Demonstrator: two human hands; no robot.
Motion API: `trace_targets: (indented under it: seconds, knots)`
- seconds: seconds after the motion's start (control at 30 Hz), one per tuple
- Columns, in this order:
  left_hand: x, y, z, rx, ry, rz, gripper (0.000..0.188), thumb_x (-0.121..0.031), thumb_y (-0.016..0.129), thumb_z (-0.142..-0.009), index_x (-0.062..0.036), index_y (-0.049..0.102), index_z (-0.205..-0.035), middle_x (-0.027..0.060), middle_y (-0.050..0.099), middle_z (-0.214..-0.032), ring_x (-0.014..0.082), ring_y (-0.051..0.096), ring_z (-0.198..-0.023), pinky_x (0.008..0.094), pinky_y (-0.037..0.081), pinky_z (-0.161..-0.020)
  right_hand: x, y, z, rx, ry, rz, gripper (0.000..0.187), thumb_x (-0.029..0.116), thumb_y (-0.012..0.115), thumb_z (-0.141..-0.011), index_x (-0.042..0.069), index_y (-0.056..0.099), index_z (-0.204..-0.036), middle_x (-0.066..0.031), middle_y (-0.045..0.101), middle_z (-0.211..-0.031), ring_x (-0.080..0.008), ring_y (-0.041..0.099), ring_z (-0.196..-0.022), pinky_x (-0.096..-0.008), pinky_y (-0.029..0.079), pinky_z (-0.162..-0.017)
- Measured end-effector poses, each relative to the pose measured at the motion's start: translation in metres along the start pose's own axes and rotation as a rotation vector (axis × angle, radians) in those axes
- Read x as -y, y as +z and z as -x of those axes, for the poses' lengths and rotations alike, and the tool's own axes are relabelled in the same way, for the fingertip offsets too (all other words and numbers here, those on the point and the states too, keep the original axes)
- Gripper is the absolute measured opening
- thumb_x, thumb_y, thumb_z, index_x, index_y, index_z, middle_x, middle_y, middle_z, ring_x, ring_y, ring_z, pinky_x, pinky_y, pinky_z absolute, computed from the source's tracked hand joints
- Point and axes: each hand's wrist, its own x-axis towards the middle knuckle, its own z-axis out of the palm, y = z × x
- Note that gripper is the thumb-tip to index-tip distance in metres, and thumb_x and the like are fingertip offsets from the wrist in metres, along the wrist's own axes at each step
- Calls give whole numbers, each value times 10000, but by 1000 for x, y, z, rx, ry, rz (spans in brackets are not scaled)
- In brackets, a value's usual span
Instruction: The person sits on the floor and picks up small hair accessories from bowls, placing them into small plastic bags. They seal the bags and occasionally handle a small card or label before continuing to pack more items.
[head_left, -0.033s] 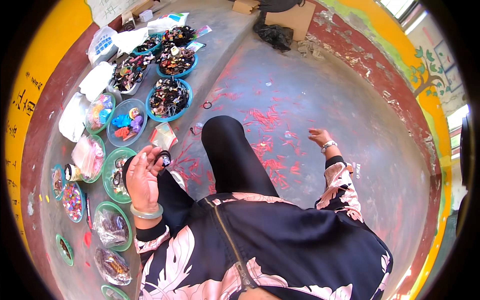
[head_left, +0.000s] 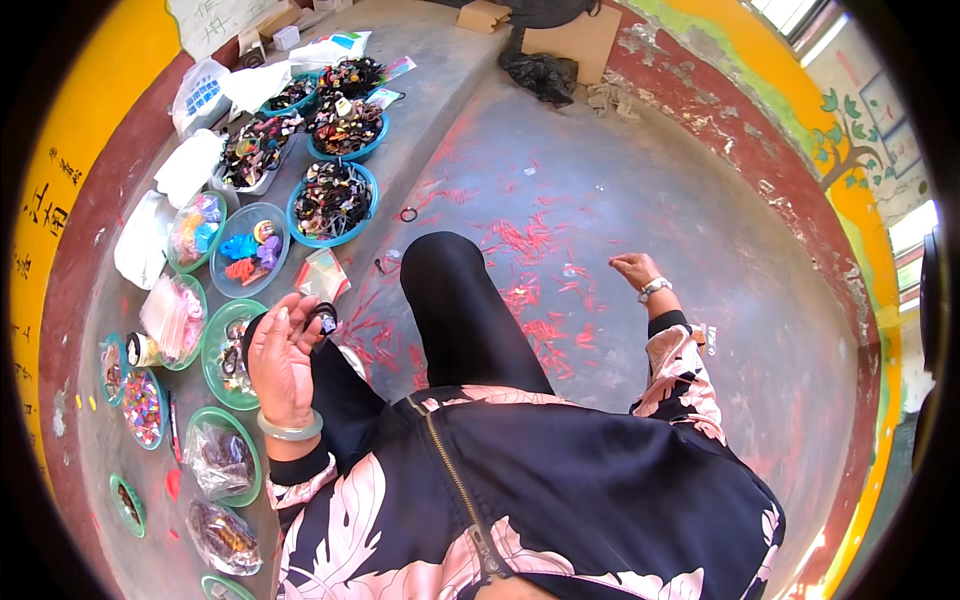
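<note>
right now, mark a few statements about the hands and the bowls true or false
1. The left hand holds a small dark ring in its fingers. True.
2. The right hand holds a bowl. False: it is empty, low over the red-flecked floor.
3. A pale bangle sits on the left wrist. True.
4. The bowls lie to the person's right. False: the blue bowl and green bowl are on the left.
</note>
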Motion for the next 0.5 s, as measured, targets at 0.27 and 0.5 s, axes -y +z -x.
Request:
trace_targets:
  seconds: [0.27, 0.5]
  knots:
    - [-11, 2, 19, 21, 37, -16, 241, -113, 459, -906, 47, 518, -1077, 177, 599, -1003, 213, 596, -946, 285, 517, -767, 84, -27, 43, 131, -57, -399, 255, 237, 574, -825, 46, 647, -977, -80, 658, -921, -182, 605, -868, -305, 456, -773]
    - [-2, -1, 20, 48, -10, -18, 244, -115, 460, -904, 46, 516, -1079, 173, 598, -1008, 216, 591, -953, 283, 518, -773, 13, 19, 47, 322, 112, -879, 346, 205, 526, -837, 53, 550, -1148, -121, 581, -1120, -225, 587, -982, -326, 446, -857]
